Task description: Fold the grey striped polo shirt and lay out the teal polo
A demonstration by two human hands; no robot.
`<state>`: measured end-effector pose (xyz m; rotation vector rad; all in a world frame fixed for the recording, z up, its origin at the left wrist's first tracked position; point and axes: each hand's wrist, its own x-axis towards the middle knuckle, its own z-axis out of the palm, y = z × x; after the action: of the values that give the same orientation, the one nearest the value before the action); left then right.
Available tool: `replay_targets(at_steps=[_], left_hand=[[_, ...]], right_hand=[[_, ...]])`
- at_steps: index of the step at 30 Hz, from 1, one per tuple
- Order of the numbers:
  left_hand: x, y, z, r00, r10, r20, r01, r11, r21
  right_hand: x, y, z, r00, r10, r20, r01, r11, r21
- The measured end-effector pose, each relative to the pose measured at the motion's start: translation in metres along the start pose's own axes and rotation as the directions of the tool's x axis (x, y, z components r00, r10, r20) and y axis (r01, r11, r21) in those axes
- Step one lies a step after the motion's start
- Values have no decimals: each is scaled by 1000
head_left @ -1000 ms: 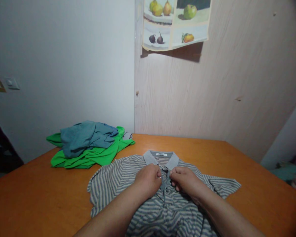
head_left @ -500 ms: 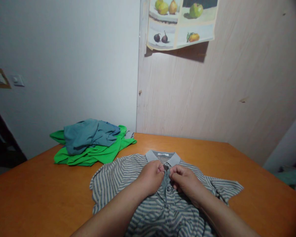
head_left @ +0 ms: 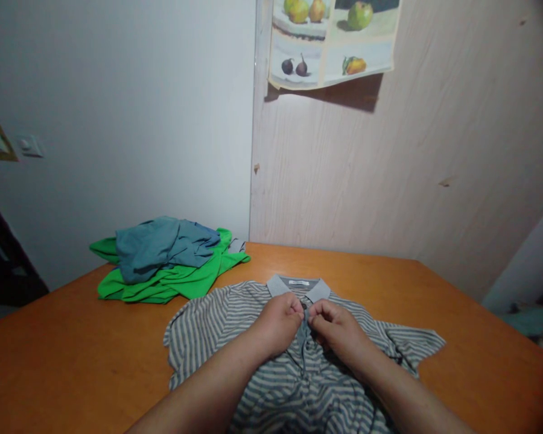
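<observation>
A grey-and-white striped polo shirt [head_left: 208,328] lies front up on the table, its pale grey collar [head_left: 319,292] toward the far side. My left hand [head_left: 280,319] is closed on the left edge of the neck opening, just below the collar. Opposite it, my right hand [head_left: 337,325] pinches the placket's right edge between thumb and fingers. The hands are a small gap apart, with the dark placket [head_left: 304,343] running down between them. Fingertips hide the exact spots gripped. The shirt's lower part is bunched in folds between my forearms.
On the orange-brown table [head_left: 72,355], a heap of clothes lies at the back left: a blue-grey garment [head_left: 158,247] over a bright green one [head_left: 176,283]. A wall and a wood panel [head_left: 335,181] with a fruit poster [head_left: 335,45] rise behind the table's far edge.
My right hand has shifted slightly left, narrowing the gap to my left hand. The shirt and the clothes heap stay in place.
</observation>
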<state>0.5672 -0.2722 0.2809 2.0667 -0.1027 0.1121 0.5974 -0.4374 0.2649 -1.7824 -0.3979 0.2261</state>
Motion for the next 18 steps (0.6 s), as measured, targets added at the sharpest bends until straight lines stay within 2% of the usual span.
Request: replay_targets(at_steps=[4,7,14,18], left_hand=[[0,1,0,998,-52,18,52,998,-31],[0,-1,1,999,-43,4,44,998,-47],[-3,0,1,998,-64,-2,64,995,-72],[-4,1,2,995,-100,-15,99,992,-77]], right_hand=[[1,3,0,1000,-24,-6,24,1000,-3],[1,4,-1,1000,-17,-3,17,1000,0],[-1,-2,-3,996,87,35,-89,994,70],[0,2,-2,999,-3,37,3,1000,-13]])
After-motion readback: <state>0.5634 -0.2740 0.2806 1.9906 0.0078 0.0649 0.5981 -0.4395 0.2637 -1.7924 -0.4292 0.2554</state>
